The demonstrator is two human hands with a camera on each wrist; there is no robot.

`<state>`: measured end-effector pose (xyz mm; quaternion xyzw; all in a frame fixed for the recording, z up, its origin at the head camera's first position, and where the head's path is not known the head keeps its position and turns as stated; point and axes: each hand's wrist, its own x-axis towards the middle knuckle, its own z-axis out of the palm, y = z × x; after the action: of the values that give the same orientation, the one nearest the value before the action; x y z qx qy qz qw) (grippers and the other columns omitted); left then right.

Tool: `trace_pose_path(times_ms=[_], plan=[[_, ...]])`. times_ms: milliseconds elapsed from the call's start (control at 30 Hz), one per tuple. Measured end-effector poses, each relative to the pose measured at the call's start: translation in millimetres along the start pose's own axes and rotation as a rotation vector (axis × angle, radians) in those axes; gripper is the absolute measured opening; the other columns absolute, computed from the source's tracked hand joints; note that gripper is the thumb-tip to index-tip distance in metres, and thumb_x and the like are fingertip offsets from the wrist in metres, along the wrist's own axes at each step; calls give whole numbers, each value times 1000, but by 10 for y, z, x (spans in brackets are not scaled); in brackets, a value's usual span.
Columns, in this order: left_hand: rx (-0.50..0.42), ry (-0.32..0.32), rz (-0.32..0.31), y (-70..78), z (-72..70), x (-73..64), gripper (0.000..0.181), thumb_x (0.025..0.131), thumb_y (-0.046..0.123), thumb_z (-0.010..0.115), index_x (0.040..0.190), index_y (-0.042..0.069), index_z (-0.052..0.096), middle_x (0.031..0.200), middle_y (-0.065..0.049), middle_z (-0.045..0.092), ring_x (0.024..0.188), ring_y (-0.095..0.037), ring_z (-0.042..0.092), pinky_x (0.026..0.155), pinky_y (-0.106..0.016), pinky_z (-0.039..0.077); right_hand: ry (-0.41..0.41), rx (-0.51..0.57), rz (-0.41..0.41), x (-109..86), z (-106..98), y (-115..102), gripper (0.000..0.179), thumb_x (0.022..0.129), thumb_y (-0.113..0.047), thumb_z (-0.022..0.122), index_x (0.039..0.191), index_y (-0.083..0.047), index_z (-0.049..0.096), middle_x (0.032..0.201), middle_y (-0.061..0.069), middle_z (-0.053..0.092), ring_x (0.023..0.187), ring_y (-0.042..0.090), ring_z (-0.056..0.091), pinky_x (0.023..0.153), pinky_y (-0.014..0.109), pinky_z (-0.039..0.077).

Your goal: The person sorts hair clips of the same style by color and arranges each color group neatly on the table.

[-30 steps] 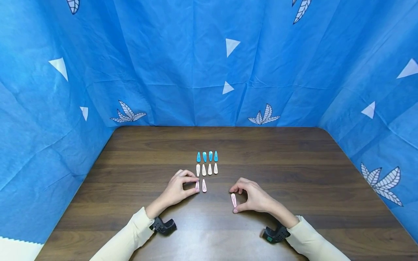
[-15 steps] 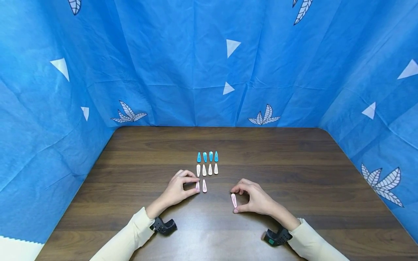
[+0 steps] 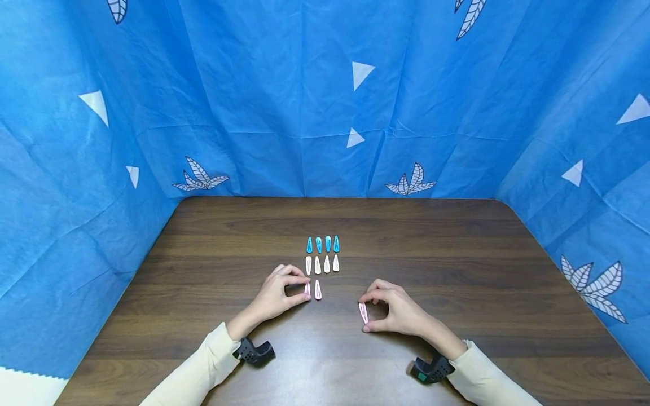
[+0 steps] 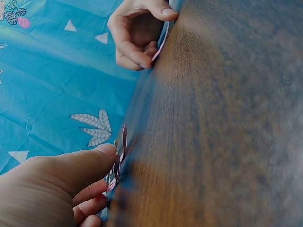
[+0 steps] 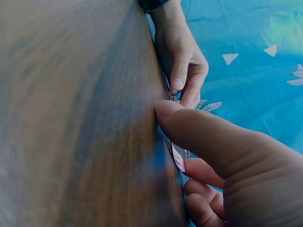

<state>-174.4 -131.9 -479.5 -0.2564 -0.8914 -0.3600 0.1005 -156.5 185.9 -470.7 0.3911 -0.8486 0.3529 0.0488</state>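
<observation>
Pink snap hair clips lie in the head view. My left hand (image 3: 274,292) pinches one pink hair clip (image 3: 307,288) between thumb and forefinger, at the left end of the nearest row; the fingertips cover its ends. Just right of it lies another pink clip (image 3: 317,290), untouched. Farther right, my right hand (image 3: 398,309) holds a third pink hair clip (image 3: 363,314) by its two ends, thumb at the near end and forefinger at the far end. That clip (image 5: 178,158) also shows behind the thumb in the right wrist view. Whether it touches the table, I cannot tell.
Behind the pink clips is a row of several cream clips (image 3: 317,265), and behind that a row of several blue clips (image 3: 319,245). The brown wooden table (image 3: 437,242) ends at a blue patterned curtain (image 3: 299,101) at the back and sides.
The right forefinger has come slightly farther over the far end of its clip, and the clip tilts a little. My left hand keeps its place.
</observation>
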Motion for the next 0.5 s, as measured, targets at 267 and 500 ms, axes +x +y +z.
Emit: trace_pose_path(times_ms=[267, 500], plan=[[-7, 0, 10, 14, -3, 2, 33, 74, 25, 84, 103, 11, 78, 101, 7, 66, 99, -13, 55, 89, -36, 45, -21, -7, 5, -5, -7, 6, 44, 66, -32, 90, 102, -15, 73, 96, -7, 62, 81, 6, 55, 70, 19, 46], [-6, 2, 6, 18, -16, -1, 33, 74, 25, 84, 103, 10, 78, 101, 7, 66, 99, -13, 55, 90, -36, 46, -26, -13, 31, 27, -19, -15, 41, 68, -33, 88, 102, -16, 72, 92, -8, 62, 81, 6, 55, 71, 20, 47]])
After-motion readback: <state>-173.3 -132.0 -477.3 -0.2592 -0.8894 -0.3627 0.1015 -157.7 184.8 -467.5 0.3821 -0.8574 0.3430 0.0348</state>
